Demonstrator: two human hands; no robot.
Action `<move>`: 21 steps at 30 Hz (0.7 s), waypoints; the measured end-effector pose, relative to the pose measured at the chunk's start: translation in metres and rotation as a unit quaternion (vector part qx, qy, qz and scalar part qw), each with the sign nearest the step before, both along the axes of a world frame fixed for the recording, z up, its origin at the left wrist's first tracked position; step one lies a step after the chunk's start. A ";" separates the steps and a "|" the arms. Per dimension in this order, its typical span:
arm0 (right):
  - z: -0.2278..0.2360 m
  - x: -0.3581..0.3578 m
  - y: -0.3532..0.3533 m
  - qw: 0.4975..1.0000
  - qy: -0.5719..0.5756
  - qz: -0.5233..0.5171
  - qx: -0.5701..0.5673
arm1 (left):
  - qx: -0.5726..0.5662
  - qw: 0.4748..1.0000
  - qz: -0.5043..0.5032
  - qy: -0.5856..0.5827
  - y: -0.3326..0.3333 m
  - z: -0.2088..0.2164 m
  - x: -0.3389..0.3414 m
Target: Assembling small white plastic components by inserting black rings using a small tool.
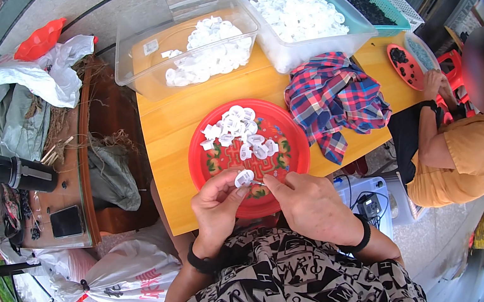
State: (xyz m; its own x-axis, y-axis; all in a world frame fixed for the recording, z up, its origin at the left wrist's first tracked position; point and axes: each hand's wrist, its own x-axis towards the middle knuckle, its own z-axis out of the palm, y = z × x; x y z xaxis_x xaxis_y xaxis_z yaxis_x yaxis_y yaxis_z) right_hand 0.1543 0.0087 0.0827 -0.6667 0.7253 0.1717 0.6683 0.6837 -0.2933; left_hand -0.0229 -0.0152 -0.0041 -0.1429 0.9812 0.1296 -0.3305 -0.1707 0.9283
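Between thumb and fingers, my left hand (219, 205) pinches a small white plastic part (244, 178) with a rounded face. My right hand (308, 204) is closed on a thin metal tool (258, 183), its tip reaching the white part; the tool's handle is hidden in my grip, so its exact kind does not show. Both hands are over the near edge of a red round tray (198, 152) with a flowered bottom. Several more white plastic parts (231, 124) lie loosely in the tray's far half.
At the table's far side stand a clear bin (127, 74) and a translucent bin (296, 52), both with white parts. Beyond them is a teal basket (403, 25) of black pieces. A plaid shirt (335, 97) lies right of the tray. Another person (459, 146) sits at the right.
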 end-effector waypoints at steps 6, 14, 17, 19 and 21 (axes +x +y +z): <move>-0.004 -0.006 -0.002 1.000 0.025 0.002 -0.004 | 0.023 0.998 -0.004 0.055 -0.001 0.002 0.000; -0.005 -0.009 0.000 1.000 -0.022 0.016 0.004 | 0.065 0.993 -0.002 0.102 -0.001 -0.001 0.002; -0.003 -0.011 0.001 0.999 -0.043 0.022 -0.019 | 0.070 0.991 0.000 0.116 -0.002 -0.001 0.001; -0.003 -0.008 0.001 0.999 -0.009 0.022 -0.025 | 0.067 0.990 0.002 0.121 -0.002 0.004 0.002; -0.007 -0.007 0.002 0.999 0.023 0.023 -0.032 | 0.046 0.997 -0.003 0.061 0.000 0.010 0.004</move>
State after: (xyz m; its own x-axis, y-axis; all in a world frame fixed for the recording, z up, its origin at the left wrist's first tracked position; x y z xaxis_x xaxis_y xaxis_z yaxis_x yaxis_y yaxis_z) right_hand 0.1472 0.0103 0.0761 -0.6917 0.7049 0.1571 0.6218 0.6919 -0.3669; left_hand -0.0185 -0.0151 0.0058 -0.1148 0.9651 0.2355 -0.2178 -0.2558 0.9419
